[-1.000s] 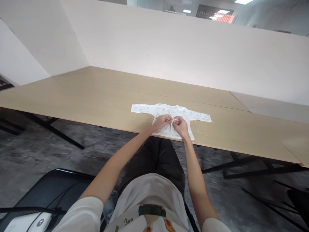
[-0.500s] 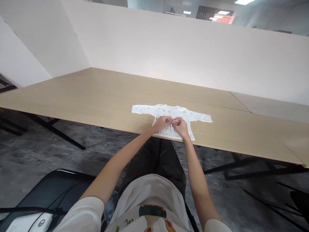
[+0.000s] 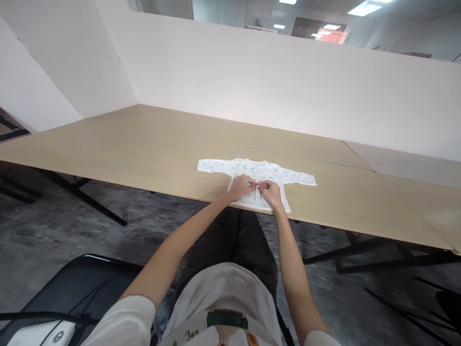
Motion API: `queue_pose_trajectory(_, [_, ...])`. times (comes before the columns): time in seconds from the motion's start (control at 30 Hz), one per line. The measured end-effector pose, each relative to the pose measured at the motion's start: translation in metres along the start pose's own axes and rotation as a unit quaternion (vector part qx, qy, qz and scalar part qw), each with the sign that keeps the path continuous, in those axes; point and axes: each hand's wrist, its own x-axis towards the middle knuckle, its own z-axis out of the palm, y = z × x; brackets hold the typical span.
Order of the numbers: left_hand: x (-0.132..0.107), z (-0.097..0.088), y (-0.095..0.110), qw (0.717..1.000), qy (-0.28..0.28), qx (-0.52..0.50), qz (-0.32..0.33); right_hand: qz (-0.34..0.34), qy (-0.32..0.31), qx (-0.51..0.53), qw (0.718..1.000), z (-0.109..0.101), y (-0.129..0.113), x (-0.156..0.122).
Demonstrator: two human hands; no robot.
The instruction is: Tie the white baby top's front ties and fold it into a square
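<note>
A small white baby shirt [image 3: 248, 167] with a faint print lies flat at the table's front edge, its sleeves spread to both sides and its neckline toward the wall. Over its front opening, my left hand [image 3: 242, 187] pinches the cloth with thumb and forefinger. Close against it, my right hand [image 3: 270, 191] also pinches the cloth at the centre line. The fingertips of both hands nearly meet there. What exactly lies between them, a tie or a fastener, is too small to make out.
The long wooden table [image 3: 151, 144] runs along a white partition wall [image 3: 252, 77]. At the lower left stands a black chair [image 3: 93, 283] with a white device [image 3: 46, 332] and cables on it. Black table legs [image 3: 86, 197] show beneath the tabletop.
Both hands stay at the shirt's front, with the fingertips shifting slightly as they pinch. The camera view has tilted up a little. The shirt lies as before.
</note>
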Motion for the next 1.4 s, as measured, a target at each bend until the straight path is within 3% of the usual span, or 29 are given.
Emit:
queue_pose_trajectory(0.27, [-0.003, -0.002, 0.004, 0.998, -0.009, 0.054, -0.006, -0.022, -0.012, -0.068, 0.997, -0.003, -0.004, -0.003])
queue_pose_trajectory(0.4, [-0.002, 0.000, -0.002, 0.998, 0.015, 0.059, 0.035, -0.058, -0.034, -0.112, 0.991, -0.004, -0.001, -0.005])
queue_pose_trajectory(0.6, [-0.004, 0.001, -0.013, 0.991, -0.102, 0.039, 0.084, -0.162, -0.023, -0.245, 0.956, -0.002, 0.004, -0.029])
queue_pose_trajectory(0.7, [-0.005, 0.000, -0.017, 0.986, -0.123, 0.066, 0.096, -0.206, -0.026, -0.289, 0.935, -0.001, 0.004, -0.048])
queue_pose_trajectory(0.8, [-0.001, -0.004, -0.026, 0.983, -0.122, 0.095, 0.097, -0.204, -0.056, -0.299, 0.931, -0.007, 0.001, -0.054])
queue_pose_trajectory(0.93, [0.007, -0.027, -0.051, 0.985, -0.070, 0.149, 0.059, -0.147, -0.060, -0.266, 0.951, -0.029, -0.002, -0.018])
queue_pose_trajectory(1.07, [0.015, -0.061, -0.078, 0.977, -0.070, 0.189, -0.076, -0.115, 0.020, -0.258, 0.959, -0.058, 0.003, 0.050])
queue_pose_trajectory(1.17, [0.018, -0.078, -0.087, 0.966, -0.067, 0.211, -0.131, -0.087, 0.013, -0.268, 0.959, -0.069, 0.012, 0.085])
queue_pose_trajectory(1.23, [0.020, -0.084, -0.088, 0.962, -0.050, 0.231, -0.134, -0.055, -0.011, -0.309, 0.949, -0.070, 0.017, 0.096])
queue_pose_trajectory(1.4, [0.028, -0.094, -0.090, 0.956, -0.061, 0.247, -0.146, -0.033, -0.034, -0.456, 0.889, -0.072, 0.020, 0.096])
